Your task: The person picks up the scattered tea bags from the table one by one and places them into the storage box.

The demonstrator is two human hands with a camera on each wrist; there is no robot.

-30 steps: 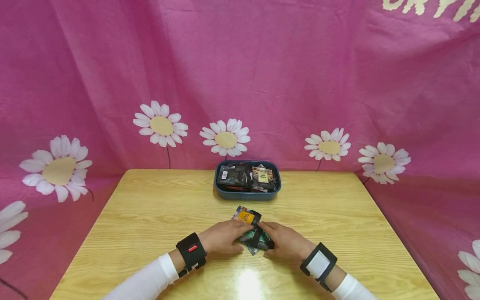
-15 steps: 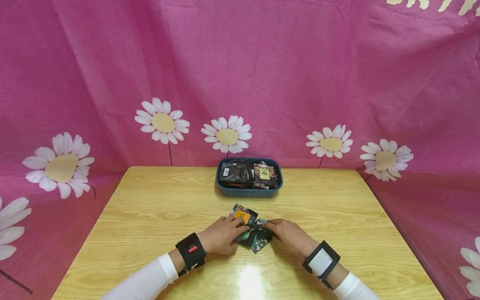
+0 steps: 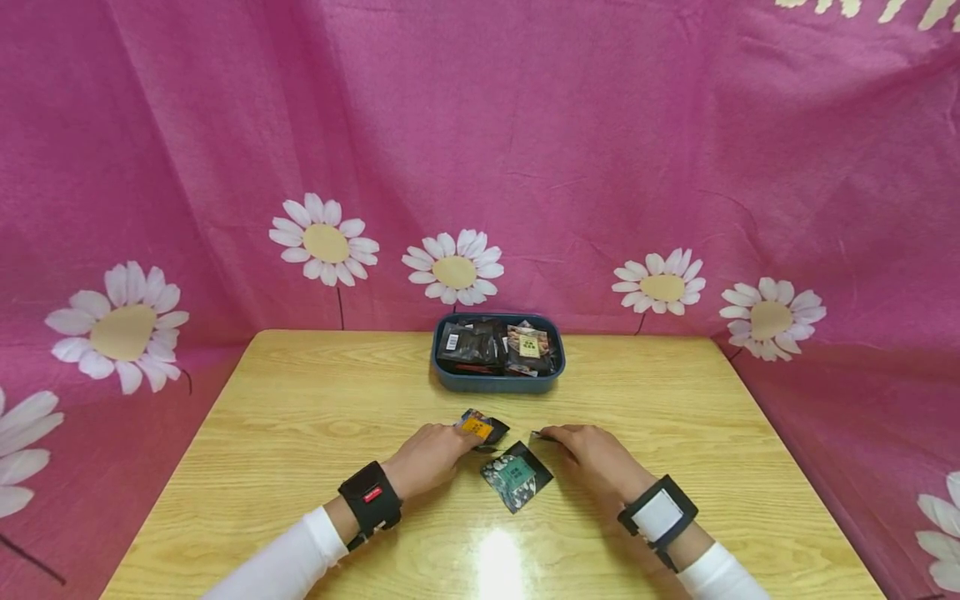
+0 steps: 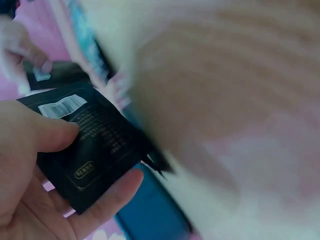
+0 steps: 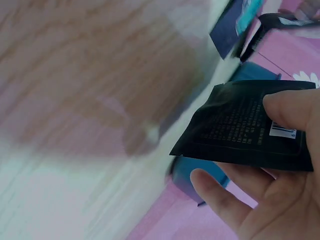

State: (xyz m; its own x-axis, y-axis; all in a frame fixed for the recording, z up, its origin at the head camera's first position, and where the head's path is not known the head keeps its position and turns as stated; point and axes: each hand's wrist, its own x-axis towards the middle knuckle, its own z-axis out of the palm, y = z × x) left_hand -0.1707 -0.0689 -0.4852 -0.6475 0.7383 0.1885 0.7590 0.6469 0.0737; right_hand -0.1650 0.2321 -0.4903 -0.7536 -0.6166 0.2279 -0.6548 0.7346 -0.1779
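Note:
My left hand [image 3: 429,458] pinches a small black sachet with a yellow label [image 3: 475,426]. In the left wrist view the thumb lies across the back of this sachet [image 4: 102,142], below a barcode. My right hand [image 3: 603,462] pinches another black sachet [image 5: 235,127] between thumb and fingers, its printed back and barcode showing in the right wrist view. From the head view only a thin edge of that one shows. Between the hands a sachet with a green label [image 3: 517,476] lies flat on the table, turned like a diamond, apart from both hands.
A blue tub [image 3: 497,384] filled with several dark sachets stands at the table's back edge. One sachet in it bears a pale label [image 3: 528,344]. The light wooden table [image 3: 315,400] meets a pink cloth [image 3: 525,167] with daisies behind and at the sides.
The hands have moved apart from the small pile, each with a sachet. The green-label sachet, partly covered before, now lies uncovered between them. The tub's contents look the same.

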